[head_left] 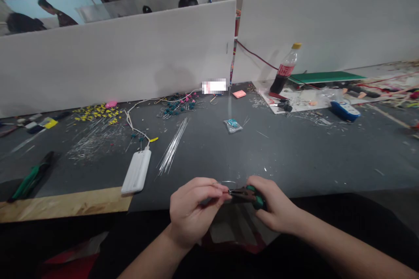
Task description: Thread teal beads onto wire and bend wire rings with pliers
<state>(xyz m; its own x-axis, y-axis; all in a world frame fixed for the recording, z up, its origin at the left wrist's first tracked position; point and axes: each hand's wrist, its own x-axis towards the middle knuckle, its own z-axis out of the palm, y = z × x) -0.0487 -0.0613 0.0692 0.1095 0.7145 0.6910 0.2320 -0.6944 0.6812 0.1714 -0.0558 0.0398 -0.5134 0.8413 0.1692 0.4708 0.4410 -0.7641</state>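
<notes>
Pinched between the fingertips of my left hand (pixel 196 207) is a thin piece of wire (pixel 228 182), which arcs toward the right. My right hand (pixel 275 207) is wrapped round the green handles of a pair of pliers (pixel 242 194). The pliers' dark jaws point left and meet the wire close to my left fingertips; whether they grip it is too small to tell. Beyond my left hand, a bundle of straight silvery wires (pixel 173 146) lies on the grey table. A small clear packet with teal contents (pixel 233 125) lies farther back.
On the left are a white power bank (pixel 136 170) with a cable, yellow-tipped pieces (pixel 94 114) and green-handled pliers (pixel 31 178). Teal and pink pieces (pixel 180 104) lie near the white partition (pixel 131 61). A cola bottle (pixel 284 72) and a blue-and-white device (pixel 345 110) are at right.
</notes>
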